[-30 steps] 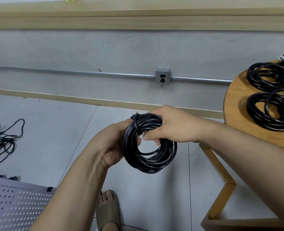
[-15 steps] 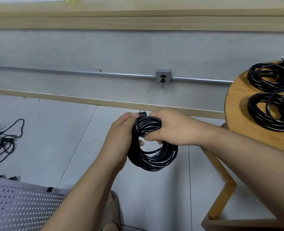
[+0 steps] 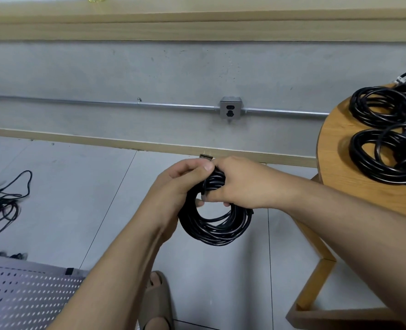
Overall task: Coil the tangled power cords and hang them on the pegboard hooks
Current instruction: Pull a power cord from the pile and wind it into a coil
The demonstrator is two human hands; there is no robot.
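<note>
Black coiled cord [image 3: 217, 231] in left hand [image 3: 173, 186] and right hand [image 3: 241, 184], plug [image 3: 206, 157] possibly atop

We see a black coiled cord [image 3: 216, 234] at centre, and black coils [image 3: 357, 151] on a honey-brown wood-grain table [image 3: 335, 167] at right. At lower left we find a pale grey pegboard [image 3: 18, 298] patterned with rows of holes.

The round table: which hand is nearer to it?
Right. The right hand grips the coil on the side facing the table; the left hand grips its far side.
</note>
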